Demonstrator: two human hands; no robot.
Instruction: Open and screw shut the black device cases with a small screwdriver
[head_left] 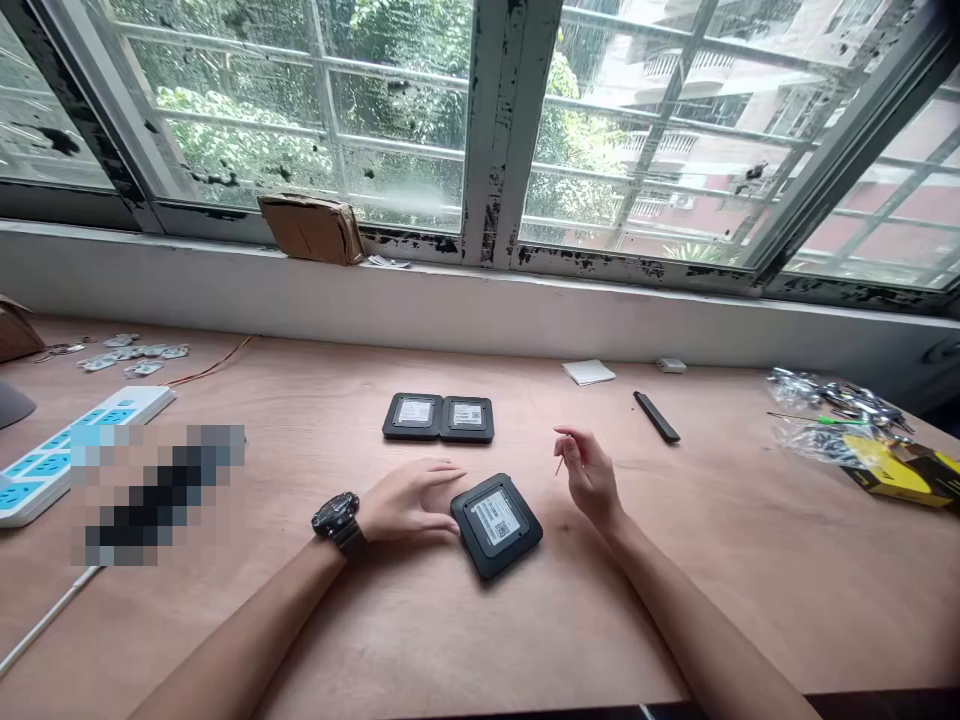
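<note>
A black square device (489, 535) with rounded corners and a white printed label lies turned at an angle on the table. My left hand (409, 500), below a black wristwatch (337, 520), rests at the device's left side with thumb and fingers spread. The thumb tip is at the device's edge; whether it presses on it I cannot tell. To the right, apart from the device, my right hand (589, 475) is closed in a pinch on a thin reddish stick-like thing (559, 465), too small to name. Behind the hands, two similar black devices (440, 419) lie side by side with labels up.
A white power strip (82, 450) and a blurred-out patch (161, 495) are on the left. At the back lie small metallic pieces (142, 352), a white paper (589, 372) and a black bar (657, 418). Plastic bags (832, 400) and a yellow-black box (900, 470) sit right.
</note>
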